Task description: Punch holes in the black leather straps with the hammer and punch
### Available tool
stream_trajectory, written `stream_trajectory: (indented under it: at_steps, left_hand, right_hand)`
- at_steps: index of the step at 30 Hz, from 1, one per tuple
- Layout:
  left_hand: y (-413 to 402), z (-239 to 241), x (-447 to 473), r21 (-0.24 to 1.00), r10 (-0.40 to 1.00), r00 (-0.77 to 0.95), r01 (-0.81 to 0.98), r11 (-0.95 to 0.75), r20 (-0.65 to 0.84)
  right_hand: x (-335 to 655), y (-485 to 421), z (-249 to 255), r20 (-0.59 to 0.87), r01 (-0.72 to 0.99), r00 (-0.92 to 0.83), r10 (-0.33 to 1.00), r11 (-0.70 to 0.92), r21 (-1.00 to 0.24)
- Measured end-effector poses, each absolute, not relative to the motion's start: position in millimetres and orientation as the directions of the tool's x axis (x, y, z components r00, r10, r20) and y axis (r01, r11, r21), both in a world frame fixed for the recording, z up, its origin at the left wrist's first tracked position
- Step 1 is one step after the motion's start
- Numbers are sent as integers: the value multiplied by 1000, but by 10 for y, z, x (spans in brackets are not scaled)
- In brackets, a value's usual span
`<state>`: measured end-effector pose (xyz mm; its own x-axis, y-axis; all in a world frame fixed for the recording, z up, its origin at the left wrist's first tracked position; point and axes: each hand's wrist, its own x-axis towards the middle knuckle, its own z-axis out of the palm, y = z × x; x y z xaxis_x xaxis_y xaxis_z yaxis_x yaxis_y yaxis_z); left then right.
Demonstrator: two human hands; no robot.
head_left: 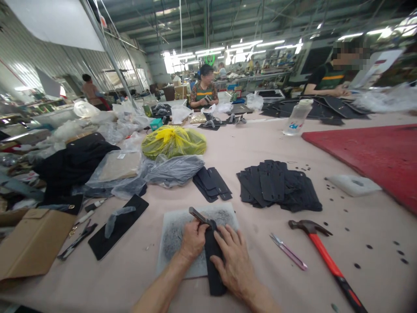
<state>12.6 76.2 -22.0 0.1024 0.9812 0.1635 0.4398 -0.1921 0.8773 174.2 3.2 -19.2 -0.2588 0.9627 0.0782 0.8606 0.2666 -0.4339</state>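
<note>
My left hand (193, 239) is closed around a short dark metal bar-like tool (197, 214), possibly a punch. The tool slants across the top of a black strip-shaped piece (215, 276); its working end is hard to make out. With fingers spread, my right hand (235, 258) lies on the right side of that piece. Underneath is a pale board (169, 230) covered in dark scuff marks. To the right lie a claw hammer (325, 252) with a red and black handle and small thread snips (288, 251) with pink handles.
Stacked black pieces (272, 182) and a smaller pile (211, 182) lie beyond the board. Left are a black panel (119, 226) and a cardboard box (35, 243). A yellow bag (174, 142), water bottle (297, 117) and red board (368, 148) stand farther back. Co-workers sit across the table.
</note>
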Motion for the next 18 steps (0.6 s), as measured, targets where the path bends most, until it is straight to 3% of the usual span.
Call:
stream_trajectory:
  at_steps: [13, 18]
  left_hand:
    - [765, -209, 183, 839, 984, 96, 514, -180, 152]
    - [782, -252, 197, 771, 974, 113, 596, -223, 194]
  right_hand:
    - [1769, 47, -224, 103, 839, -259, 961, 276, -470]
    - [1784, 38, -237, 122, 835, -261, 957, 288, -469]
